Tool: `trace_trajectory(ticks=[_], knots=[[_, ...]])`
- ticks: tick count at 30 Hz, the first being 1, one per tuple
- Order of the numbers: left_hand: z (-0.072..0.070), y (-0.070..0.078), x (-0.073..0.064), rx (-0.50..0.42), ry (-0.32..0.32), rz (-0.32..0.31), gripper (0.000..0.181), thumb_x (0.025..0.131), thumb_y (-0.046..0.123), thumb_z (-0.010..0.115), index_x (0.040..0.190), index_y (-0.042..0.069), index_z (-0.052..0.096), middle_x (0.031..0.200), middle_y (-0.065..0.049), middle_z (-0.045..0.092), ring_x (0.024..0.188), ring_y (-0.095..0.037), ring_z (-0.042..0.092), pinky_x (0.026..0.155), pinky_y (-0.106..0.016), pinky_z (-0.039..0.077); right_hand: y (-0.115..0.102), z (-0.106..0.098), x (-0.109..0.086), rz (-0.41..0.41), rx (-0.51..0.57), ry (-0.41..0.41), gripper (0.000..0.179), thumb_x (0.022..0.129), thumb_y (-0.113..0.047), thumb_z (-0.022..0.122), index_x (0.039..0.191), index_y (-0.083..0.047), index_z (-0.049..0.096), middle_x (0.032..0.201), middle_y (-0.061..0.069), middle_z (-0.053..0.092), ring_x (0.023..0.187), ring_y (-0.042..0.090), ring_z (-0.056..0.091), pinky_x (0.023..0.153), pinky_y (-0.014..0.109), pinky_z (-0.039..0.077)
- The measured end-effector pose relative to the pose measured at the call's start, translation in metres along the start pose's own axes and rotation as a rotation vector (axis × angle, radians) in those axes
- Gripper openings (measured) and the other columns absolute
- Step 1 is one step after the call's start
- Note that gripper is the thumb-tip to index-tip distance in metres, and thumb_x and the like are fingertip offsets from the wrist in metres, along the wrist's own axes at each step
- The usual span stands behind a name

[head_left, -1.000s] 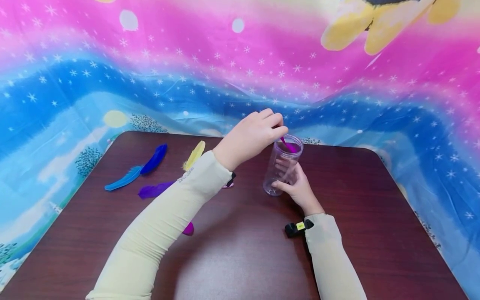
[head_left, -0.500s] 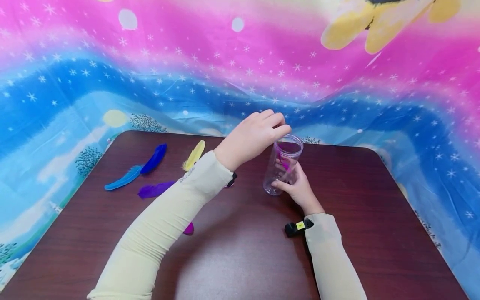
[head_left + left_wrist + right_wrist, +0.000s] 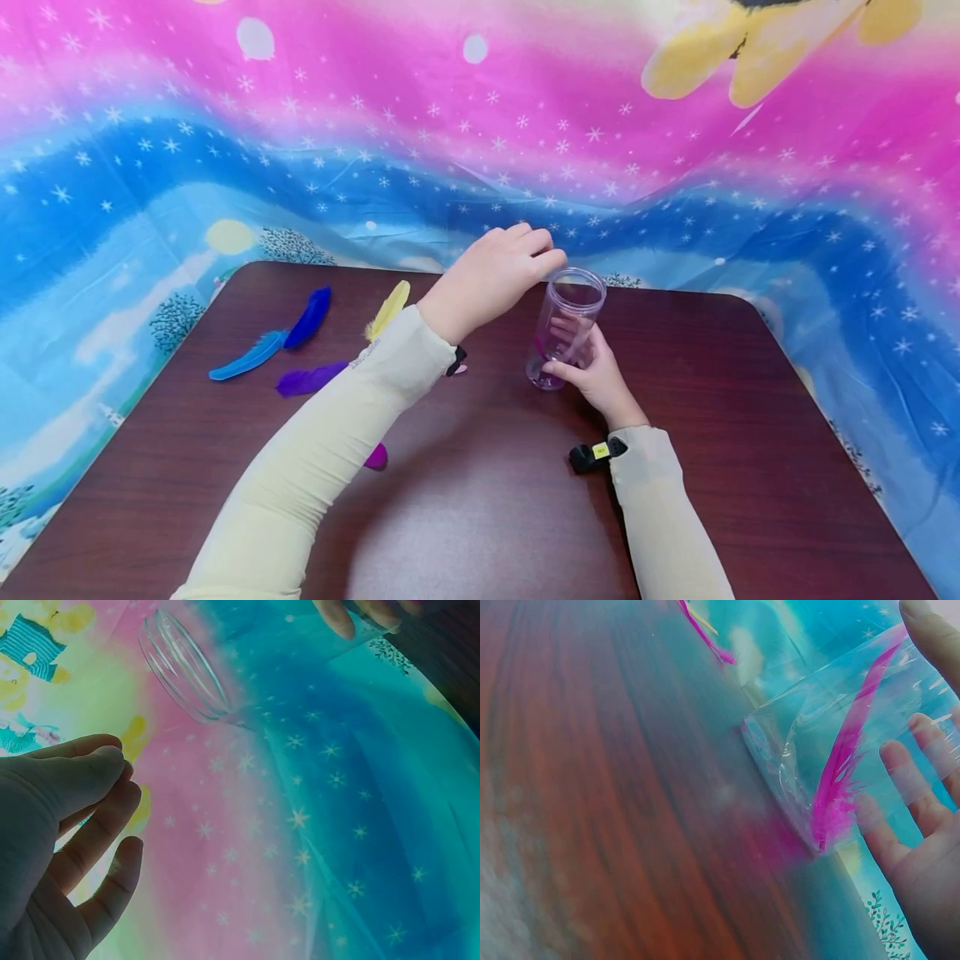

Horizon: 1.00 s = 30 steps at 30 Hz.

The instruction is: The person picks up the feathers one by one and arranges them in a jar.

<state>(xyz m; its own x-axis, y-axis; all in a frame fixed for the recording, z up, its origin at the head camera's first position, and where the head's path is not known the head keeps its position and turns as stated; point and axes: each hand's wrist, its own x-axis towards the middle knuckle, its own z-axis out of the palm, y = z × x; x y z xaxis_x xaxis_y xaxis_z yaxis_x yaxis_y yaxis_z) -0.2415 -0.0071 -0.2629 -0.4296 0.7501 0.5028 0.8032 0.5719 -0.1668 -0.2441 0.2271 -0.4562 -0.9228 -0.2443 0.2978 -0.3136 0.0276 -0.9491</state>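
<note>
A clear plastic jar with a ridged rim and no lid stands upright on the table, gripped low on its right side by my right hand. Inside it a magenta feather leans against the wall, its fluffy end at the bottom in the right wrist view. My left hand hovers just left of the jar's mouth. In the left wrist view its thumb and forefinger meet, the other fingers are loosely bent, and nothing shows between them; the jar's rim is apart from them.
On the table's left lie feathers: dark blue, light blue, purple and yellow. A magenta feather tip and a pale pink bit show beside my left sleeve. A printed cloth hangs behind the table.
The magenta feather has left my left hand and dropped down into the jar. My left hand has then drawn slightly left from the rim. My right hand keeps its hold.
</note>
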Motion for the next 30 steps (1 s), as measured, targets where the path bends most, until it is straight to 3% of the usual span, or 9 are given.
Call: trace_trajectory(ticks=[9,16,24,30], knots=[[0.009,-0.011,-0.013,-0.007,-0.044,-0.054,0.026,0.098,0.003,0.066,0.123,0.009,0.069,0.106,-0.006,0.066,0.093,-0.021,0.061,0.078,-0.032,0.051,0.002,-0.001,-0.001,0.005,-0.008,0.001,0.081,0.085,0.011,0.075,0.152,-0.013,0.036,0.149,0.017,0.049,0.138,0.033,0.048,0.114,0.037,0.04],[0.016,-0.017,-0.023,0.027,-0.034,-0.092,0.017,0.1,0.008,0.064,0.115,0.011,0.07,0.1,-0.005,0.067,0.084,-0.021,0.062,0.066,-0.032,0.049,0.003,-0.002,0.0,-0.01,-0.019,0.0,0.081,0.084,0.011,0.076,0.151,-0.013,0.037,0.149,0.017,0.049,0.139,0.036,0.046,0.114,0.037,0.04],[0.028,-0.023,-0.038,0.011,-0.07,-0.17,0.017,0.1,0.019,0.066,0.116,0.012,0.07,0.101,-0.006,0.067,0.088,-0.024,0.065,0.072,-0.036,0.054,0.002,-0.001,0.001,-0.012,-0.025,0.002,0.081,0.084,0.011,0.076,0.15,-0.013,0.037,0.15,0.017,0.048,0.14,0.035,0.045,0.115,0.041,0.039],[0.033,-0.03,-0.048,0.0,-0.102,-0.227,0.018,0.101,0.02,0.066,0.117,0.013,0.069,0.101,-0.006,0.067,0.088,-0.026,0.065,0.073,-0.038,0.055,0.002,-0.001,0.0,-0.002,-0.023,0.007,0.08,0.084,0.012,0.075,0.15,-0.012,0.037,0.15,0.018,0.048,0.141,0.035,0.043,0.114,0.037,0.039]])
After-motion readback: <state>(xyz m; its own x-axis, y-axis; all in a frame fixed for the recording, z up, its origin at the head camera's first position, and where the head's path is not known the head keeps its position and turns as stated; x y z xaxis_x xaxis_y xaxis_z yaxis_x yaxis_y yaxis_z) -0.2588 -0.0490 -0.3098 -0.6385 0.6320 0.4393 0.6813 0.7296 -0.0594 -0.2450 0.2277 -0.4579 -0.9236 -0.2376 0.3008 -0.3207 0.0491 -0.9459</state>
